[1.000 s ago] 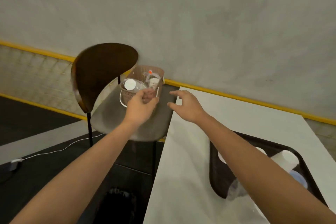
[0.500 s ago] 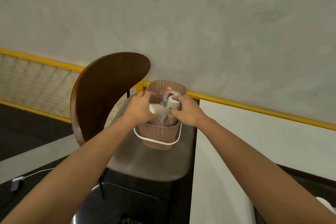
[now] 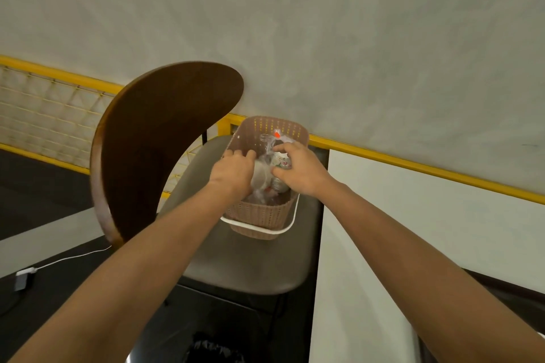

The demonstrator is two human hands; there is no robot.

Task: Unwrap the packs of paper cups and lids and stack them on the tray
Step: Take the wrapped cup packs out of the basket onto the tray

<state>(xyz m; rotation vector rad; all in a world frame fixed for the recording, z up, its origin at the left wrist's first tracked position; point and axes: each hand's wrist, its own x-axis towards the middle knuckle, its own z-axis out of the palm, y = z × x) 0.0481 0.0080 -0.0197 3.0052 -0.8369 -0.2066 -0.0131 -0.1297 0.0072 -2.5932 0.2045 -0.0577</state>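
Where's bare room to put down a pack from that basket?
The grey chair seat is bare in front of the basket, toward the person. The white table right of the chair shows bare surface up to the yellow rail. Crowded: the basket itself, full of wrapped packs, with the left hand and right hand in it.

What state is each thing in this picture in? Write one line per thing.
basket, upright on the chair seat.
cup pack, still wrapped, in the basket.
lid pack, still wrapped, in the basket.
right hand, curled round the cup pack.
left hand, inside the basket, against the lid pack; grip unclear.
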